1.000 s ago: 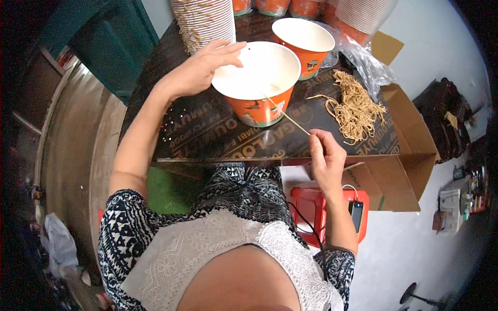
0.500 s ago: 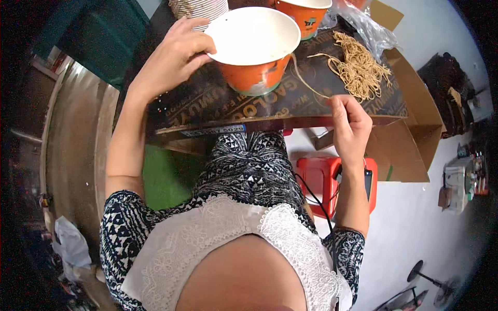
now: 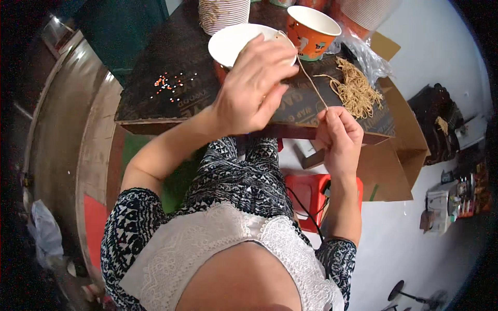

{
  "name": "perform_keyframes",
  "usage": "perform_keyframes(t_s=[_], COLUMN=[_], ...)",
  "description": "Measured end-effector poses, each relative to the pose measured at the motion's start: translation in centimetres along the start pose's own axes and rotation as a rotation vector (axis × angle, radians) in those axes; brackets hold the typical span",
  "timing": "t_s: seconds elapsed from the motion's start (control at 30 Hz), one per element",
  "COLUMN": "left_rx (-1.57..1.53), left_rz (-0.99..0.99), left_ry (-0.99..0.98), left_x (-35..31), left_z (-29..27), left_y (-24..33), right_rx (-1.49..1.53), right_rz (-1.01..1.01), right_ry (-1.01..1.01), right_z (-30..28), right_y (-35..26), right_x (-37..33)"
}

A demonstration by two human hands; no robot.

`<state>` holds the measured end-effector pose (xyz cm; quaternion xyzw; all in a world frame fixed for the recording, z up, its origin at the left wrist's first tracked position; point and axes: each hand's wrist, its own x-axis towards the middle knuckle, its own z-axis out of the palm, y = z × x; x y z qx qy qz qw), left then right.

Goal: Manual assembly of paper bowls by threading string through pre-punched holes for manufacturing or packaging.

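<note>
A white-lined orange paper bucket stands on the dark table, its front largely hidden behind my left hand. That hand, a little blurred, is raised before the bucket with fingers stretched and thumb apart, nothing visible in it. A thin tan cord runs from the bucket's right rim, near a small hole, down to my right hand. My right thumb and fingers pinch the cord at the table's front edge. Just beyond lies a tangled heap of tan cords, one strand trailing left.
A second orange paper bucket stands behind right, beside clear plastic wrapping. Stacked paper buckets rise at the back. Small orange and white beads lie scattered on the table's left. A cardboard box adjoins its right side.
My left hand has let go of the bucket's left rim and swung right, in front of it. My right hand still pinches the cord, which is now drawn straighter.
</note>
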<state>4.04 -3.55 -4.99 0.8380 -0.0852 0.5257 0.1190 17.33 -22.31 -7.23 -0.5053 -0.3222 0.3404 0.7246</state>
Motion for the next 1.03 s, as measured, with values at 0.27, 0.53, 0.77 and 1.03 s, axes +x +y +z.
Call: perform_keyframes(t_s=[0.27,0.53,0.77,1.03], left_rx=[-0.079,-0.265,-0.507,-0.52], left_rz=[-0.172,-0.572,-1.189,-1.159], left_ry=[0.084,0.021,-0.403,-0.488], left_x=[-5.8,-13.8,-19.9,-23.6], left_z=[-3.2,-4.2,-2.0,-0.5], left_y=[0.6,3.6,5.8,5.8], right_rx=[-0.005,-0.001,-0.06,-0.113], right_rz=[0.019,0.14,0.133,0.122], right_ry=[0.05,0.044,0.153,0.127], right_z=[-0.7,-2.5,-4.4,-3.9], right_y=[2.4,5.0,5.3,4.3], right_x=[1.1,1.6,1.2,0.8])
